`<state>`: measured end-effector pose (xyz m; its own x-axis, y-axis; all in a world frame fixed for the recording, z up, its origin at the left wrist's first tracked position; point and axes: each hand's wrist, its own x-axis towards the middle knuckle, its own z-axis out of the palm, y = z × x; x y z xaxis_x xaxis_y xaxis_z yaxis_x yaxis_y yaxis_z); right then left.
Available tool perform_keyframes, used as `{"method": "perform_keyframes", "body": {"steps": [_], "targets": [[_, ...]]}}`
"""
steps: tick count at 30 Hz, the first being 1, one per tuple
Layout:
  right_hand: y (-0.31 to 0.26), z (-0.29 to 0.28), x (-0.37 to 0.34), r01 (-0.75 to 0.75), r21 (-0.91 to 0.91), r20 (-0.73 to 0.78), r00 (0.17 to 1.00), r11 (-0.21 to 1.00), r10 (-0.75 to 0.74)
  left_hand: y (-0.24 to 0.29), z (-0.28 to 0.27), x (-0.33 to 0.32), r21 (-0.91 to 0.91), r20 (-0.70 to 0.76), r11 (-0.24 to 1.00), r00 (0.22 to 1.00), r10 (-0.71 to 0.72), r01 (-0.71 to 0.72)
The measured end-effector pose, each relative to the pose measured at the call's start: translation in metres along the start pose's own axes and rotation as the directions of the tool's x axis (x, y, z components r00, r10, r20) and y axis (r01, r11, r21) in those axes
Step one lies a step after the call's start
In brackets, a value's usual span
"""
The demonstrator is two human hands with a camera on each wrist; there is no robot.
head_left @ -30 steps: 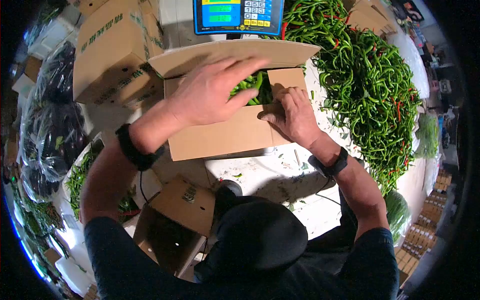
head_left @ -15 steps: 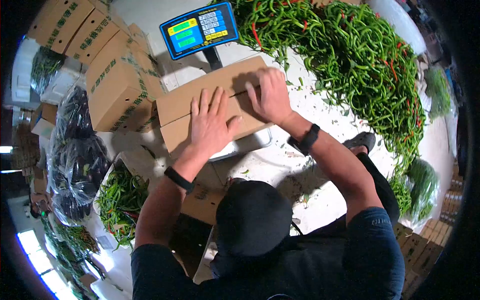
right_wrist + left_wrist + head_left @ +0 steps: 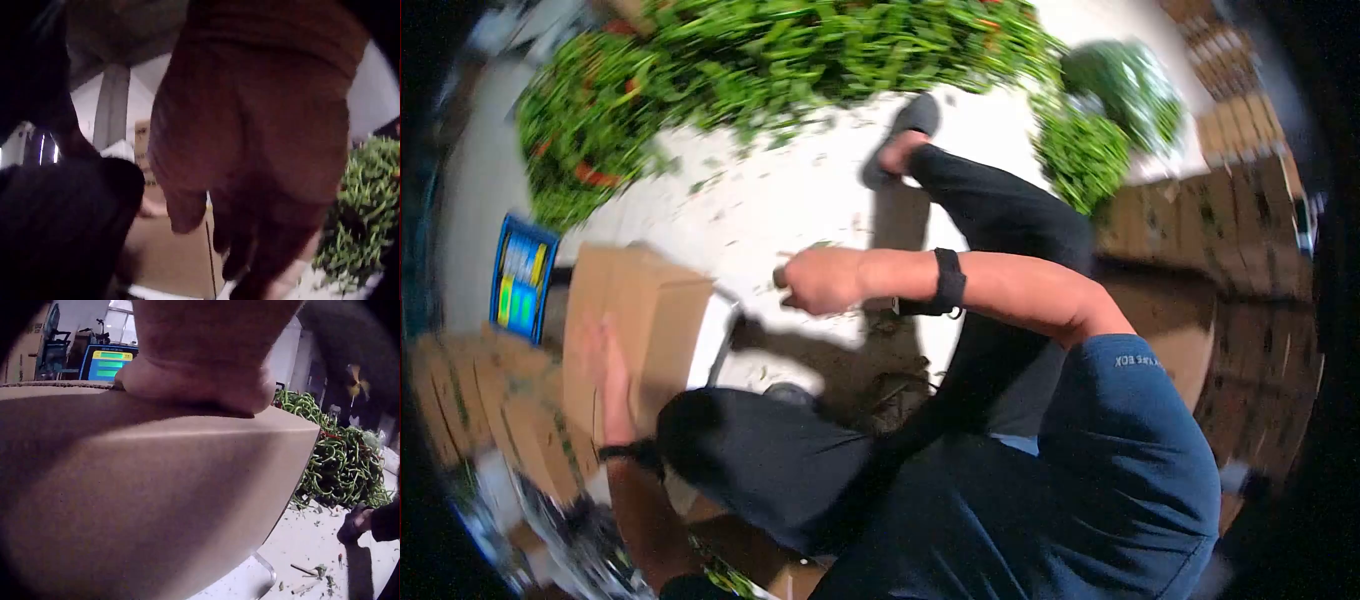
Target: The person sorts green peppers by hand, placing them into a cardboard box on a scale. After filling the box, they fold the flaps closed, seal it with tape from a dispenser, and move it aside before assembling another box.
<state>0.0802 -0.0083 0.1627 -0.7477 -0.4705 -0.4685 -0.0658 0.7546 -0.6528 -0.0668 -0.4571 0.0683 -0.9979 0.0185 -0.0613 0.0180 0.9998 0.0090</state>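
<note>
Indoors, the left hand (image 3: 608, 370) spreads on a carton (image 3: 662, 320); the right (image 3: 825, 280) curls loosely above littered white floor (image 3: 750, 195).

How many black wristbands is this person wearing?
2 in view: one black left wristband behind the left hand, which touches the brown cardboard box; one black right wristband behind the right hand.

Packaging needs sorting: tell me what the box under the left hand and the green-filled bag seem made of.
Box: matte brown cardboard, probably corrugated, from its rough edge in the left wrist view.
Green-filled bag: likely glossy plastic film; pale highlights suggest it, though blurred.
</note>
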Motion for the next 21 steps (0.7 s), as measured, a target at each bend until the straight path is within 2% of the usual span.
{"method": "perform_keyframes", "body": {"steps": [2,3,6,7,8,9,10,11,12,13,14,15,16,17,18,19,20,21], "targets": [[-0.001,-0.013,-0.086,0.055,-0.11,0.013,0.998,0.992,-0.054,0.013,-0.022,-0.009,0.02,0.018,0.998,0.999,0.051,-0.051],[0.002,-0.017,-0.128,0.036,-0.103,-0.054,0.998,0.994,-0.042,0.009,-0.02,-0.006,0.014,0.02,0.997,0.997,0.07,-0.07],[0.023,-0.046,-0.267,-0.153,0.155,-0.247,0.951,0.976,0.188,-0.003,-0.013,0.001,-0.007,0.031,0.993,0.993,0.115,-0.115],[0.05,-0.038,-0.311,-0.062,0.187,-0.532,0.833,0.981,0.154,-0.002,-0.016,0.001,-0.072,0.035,0.992,0.993,0.109,-0.106],[0.06,-0.048,-0.356,-0.221,0.591,-0.466,0.691,0.776,0.552,0.0,-0.021,-0.001,-0.133,0.044,0.987,0.994,0.101,-0.094],[0.09,-0.047,-0.392,-0.21,0.795,-0.449,0.428,0.57,0.784,0.003,-0.028,-0.002,-0.118,0.054,0.986,0.991,0.124,-0.117],[0.145,-0.024,-0.429,-0.256,0.748,-0.563,0.243,0.613,0.789,0.007,-0.033,-0.006,-0.173,0.064,0.978,0.989,0.132,-0.119],[0.195,0.004,-0.462,-0.374,0.683,-0.631,0.129,0.627,0.765,0.014,-0.039,-0.007,-0.225,0.075,0.967,0.987,0.139,-0.119],[0.249,0.043,-0.493,-0.536,0.671,-0.556,0.094,0.512,0.826,0.035,-0.051,-0.018,-0.222,0.074,0.97,0.99,0.118,-0.099],[0.285,0.081,-0.507,-0.725,0.51,-0.561,0.127,0.462,0.818,0.045,-0.056,-0.021,-0.207,0.078,0.971,0.987,0.142,-0.123],[0.318,0.124,-0.509,-0.766,0.6,-0.317,0.036,0.23,0.948,0.05,-0.061,-0.024,-0.294,0.084,0.953,0.991,0.106,-0.077],[0.335,0.162,-0.505,-0.801,0.58,-0.186,0.044,0.146,0.981,0.052,-0.065,-0.026,-0.377,0.096,0.926,0.993,0.068,-0.027],[0.355,0.211,-0.503,-0.752,0.655,-0.075,0.039,0.079,0.996,0.054,-0.072,-0.027,-0.439,0.112,0.897,0.988,0.111,-0.05],[0.431,0.316,-0.515,-0.613,0.782,0.113,-0.043,-0.115,0.993,0.066,-0.072,-0.029,-0.43,0.115,0.901,0.987,0.113,-0.053],[0.381,0.295,-0.482,-0.652,0.734,0.06,-0.215,-0.189,0.975,0.079,-0.07,-0.031,-0.628,0.062,0.776,0.998,-0.012,0.049],[0.39,0.332,-0.48,-0.544,0.829,0.057,-0.155,-0.133,0.986,0.085,-0.068,-0.034,-0.795,0.036,0.594,0.987,-0.155,0.122],[0.427,0.394,-0.478,-0.454,0.879,0.073,-0.171,-0.145,0.983,0.076,-0.058,-0.022,-0.79,0.029,0.599,0.985,-0.169,0.126],[0.433,0.424,-0.466,-0.449,0.89,-0.041,-0.237,-0.073,0.971,0.053,-0.043,0.004,-0.821,0.165,0.538,0.981,-0.099,0.192]]}}
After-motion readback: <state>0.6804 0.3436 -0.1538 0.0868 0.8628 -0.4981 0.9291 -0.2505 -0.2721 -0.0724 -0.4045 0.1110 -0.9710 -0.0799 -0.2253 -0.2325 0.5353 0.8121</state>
